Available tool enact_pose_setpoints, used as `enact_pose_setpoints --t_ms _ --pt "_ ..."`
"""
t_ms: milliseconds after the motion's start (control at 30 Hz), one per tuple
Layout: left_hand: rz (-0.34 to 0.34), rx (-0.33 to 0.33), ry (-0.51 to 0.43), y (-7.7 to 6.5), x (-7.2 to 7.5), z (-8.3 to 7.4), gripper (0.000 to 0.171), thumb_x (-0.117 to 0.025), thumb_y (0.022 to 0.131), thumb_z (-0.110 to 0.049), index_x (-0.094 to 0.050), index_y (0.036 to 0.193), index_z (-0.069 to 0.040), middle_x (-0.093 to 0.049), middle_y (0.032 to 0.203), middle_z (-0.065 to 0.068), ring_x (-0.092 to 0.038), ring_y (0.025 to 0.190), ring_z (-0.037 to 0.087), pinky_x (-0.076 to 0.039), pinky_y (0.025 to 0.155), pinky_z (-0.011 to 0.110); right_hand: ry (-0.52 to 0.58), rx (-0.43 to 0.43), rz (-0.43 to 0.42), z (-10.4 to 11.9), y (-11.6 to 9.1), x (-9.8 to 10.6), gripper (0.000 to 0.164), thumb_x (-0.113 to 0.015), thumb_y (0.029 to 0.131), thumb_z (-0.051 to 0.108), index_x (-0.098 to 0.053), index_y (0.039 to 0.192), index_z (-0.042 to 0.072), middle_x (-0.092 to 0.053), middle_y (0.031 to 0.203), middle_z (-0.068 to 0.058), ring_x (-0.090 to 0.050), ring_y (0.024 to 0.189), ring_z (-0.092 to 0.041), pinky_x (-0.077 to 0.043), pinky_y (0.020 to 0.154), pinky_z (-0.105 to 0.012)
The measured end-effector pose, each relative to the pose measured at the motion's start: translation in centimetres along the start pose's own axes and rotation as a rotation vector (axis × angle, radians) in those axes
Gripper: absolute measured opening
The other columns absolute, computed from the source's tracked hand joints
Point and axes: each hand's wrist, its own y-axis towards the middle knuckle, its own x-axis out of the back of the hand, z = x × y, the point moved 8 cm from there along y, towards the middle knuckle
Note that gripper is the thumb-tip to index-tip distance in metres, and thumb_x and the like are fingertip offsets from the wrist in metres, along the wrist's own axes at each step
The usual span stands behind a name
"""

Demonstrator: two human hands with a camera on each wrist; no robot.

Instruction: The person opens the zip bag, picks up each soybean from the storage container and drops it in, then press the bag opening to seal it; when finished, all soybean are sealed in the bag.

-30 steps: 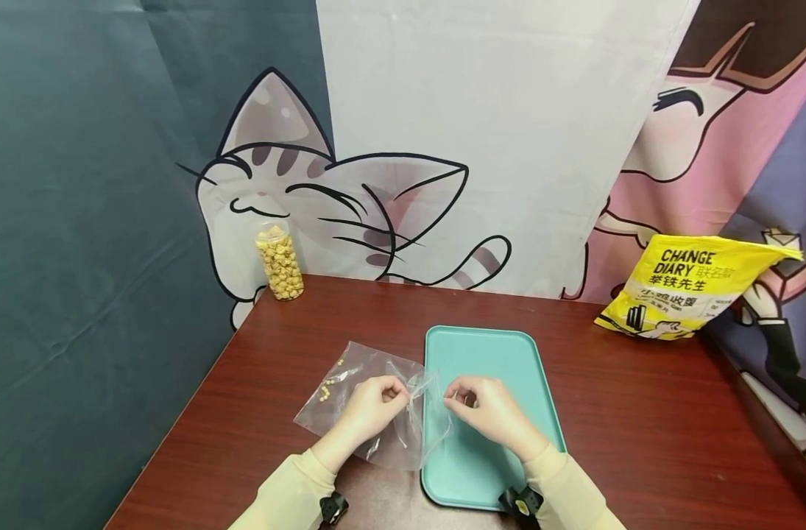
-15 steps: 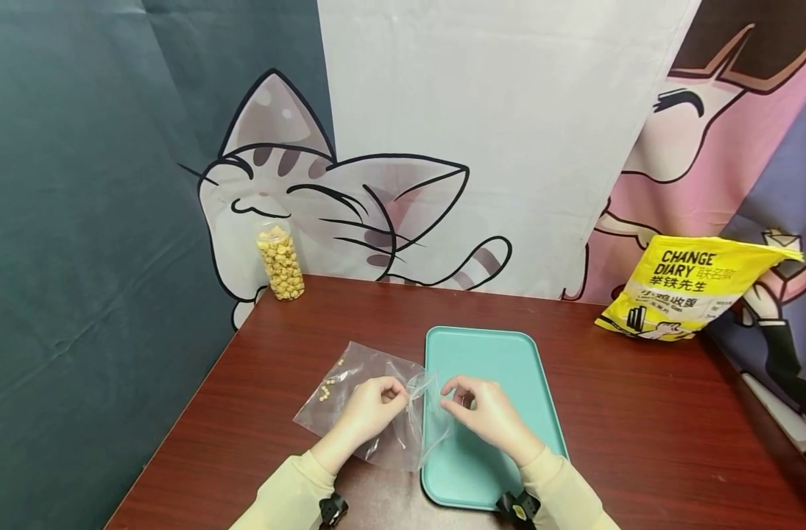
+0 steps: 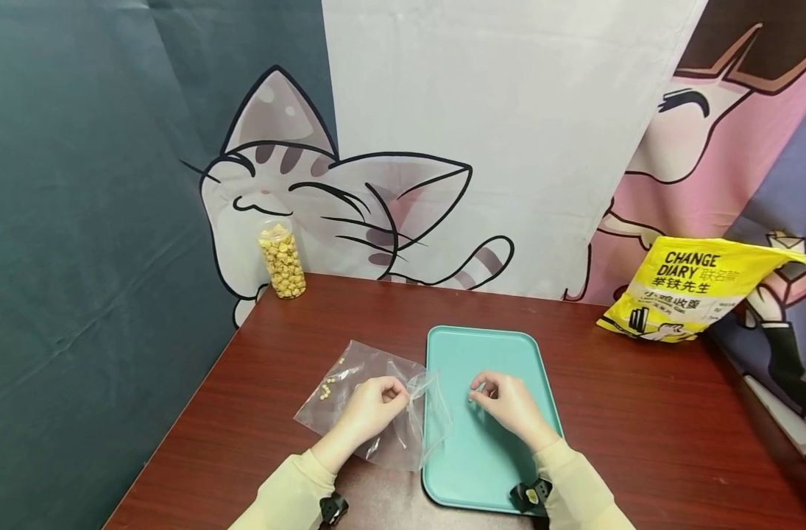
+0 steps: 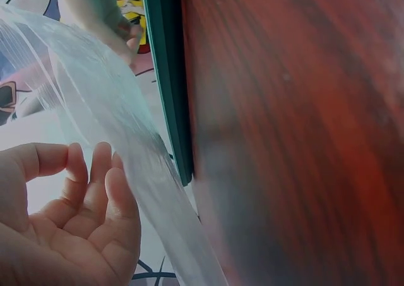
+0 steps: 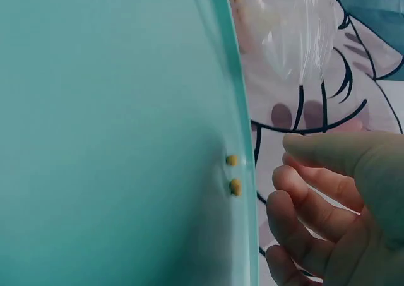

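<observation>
A clear plastic bag (image 3: 356, 379) lies on the brown table (image 3: 641, 434), left of a teal tray (image 3: 482, 346), with a few yellow kernels (image 3: 324, 390) inside it. My left hand (image 3: 399, 395) pinches the bag's mouth at the tray's left rim. The left wrist view shows the bag film (image 4: 95, 90) running past my curled left fingers (image 4: 95, 185). My right hand (image 3: 477, 390) hovers over the tray with fingers loosely curled and nothing between them. Two loose kernels (image 5: 234, 186) sit on the tray (image 5: 107, 128) close to my right fingers (image 5: 303, 191).
A clear jar of yellow puffed pieces (image 3: 281, 261) stands at the table's back left corner. A yellow snack bag (image 3: 690, 291) leans at the back right. A cartoon-printed cloth backdrop walls the table on three sides.
My right hand has drawn away from the bag's mouth and moved right, further over the tray. The left hand and the bag have stayed put.
</observation>
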Motion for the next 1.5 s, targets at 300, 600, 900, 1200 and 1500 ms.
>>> enact_pose_setpoints --t_ms 300,600,900,1200,1500 --pt "-0.001 -0.006 -0.001 0.0 0.1 -0.1 0.007 -0.062 0.081 -0.015 -0.066 0.076 -0.014 -0.063 0.067 -0.008 -0.054 0.060 0.001 -0.043 0.058 0.022 -0.068 -0.039 0.075 -1.2 0.5 -0.8 0.009 -0.074 0.080 0.013 -0.067 0.084 0.017 -0.051 0.061 0.008 -0.043 0.053 -0.007 -0.037 0.052 -0.024" --pt "-0.001 -0.006 0.005 0.1 0.1 -0.1 0.008 -0.062 0.081 -0.015 -0.066 0.075 -0.015 -0.063 0.066 -0.009 -0.054 0.059 0.000 -0.043 0.058 0.022 -0.128 -0.026 0.141 -0.9 0.8 -1.5 0.013 -0.076 0.077 0.011 -0.066 0.078 0.019 -0.052 0.063 0.008 -0.045 0.058 -0.008 -0.038 0.055 -0.027" --pt "-0.005 -0.010 0.008 0.0 0.1 -0.2 0.007 -0.062 0.081 -0.015 -0.066 0.075 -0.015 -0.063 0.066 -0.008 -0.052 0.059 0.000 -0.042 0.058 0.022 -0.113 -0.013 0.124 -0.7 0.6 -1.3 0.012 -0.074 0.079 0.012 -0.066 0.076 0.020 -0.052 0.063 0.009 -0.044 0.058 -0.008 -0.038 0.055 -0.026" --pt "-0.003 -0.006 0.009 -0.1 0.1 -0.3 0.007 -0.062 0.081 -0.015 -0.066 0.076 -0.015 -0.063 0.067 -0.008 -0.052 0.059 0.000 -0.042 0.058 0.022 -0.063 0.055 0.087 0.7 0.3 -0.9 0.007 -0.072 0.082 0.015 -0.068 0.081 0.020 -0.052 0.063 0.011 -0.044 0.056 -0.004 -0.037 0.052 -0.023" --pt "-0.006 -0.006 0.000 -0.2 0.1 -0.2 0.007 -0.062 0.081 -0.015 -0.066 0.075 -0.015 -0.062 0.066 -0.008 -0.053 0.059 0.000 -0.042 0.057 0.022 0.026 0.106 0.065 2.7 -0.2 -0.4 0.003 -0.071 0.084 0.020 -0.068 0.083 0.019 -0.050 0.061 0.012 -0.042 0.054 -0.002 -0.038 0.051 -0.021"
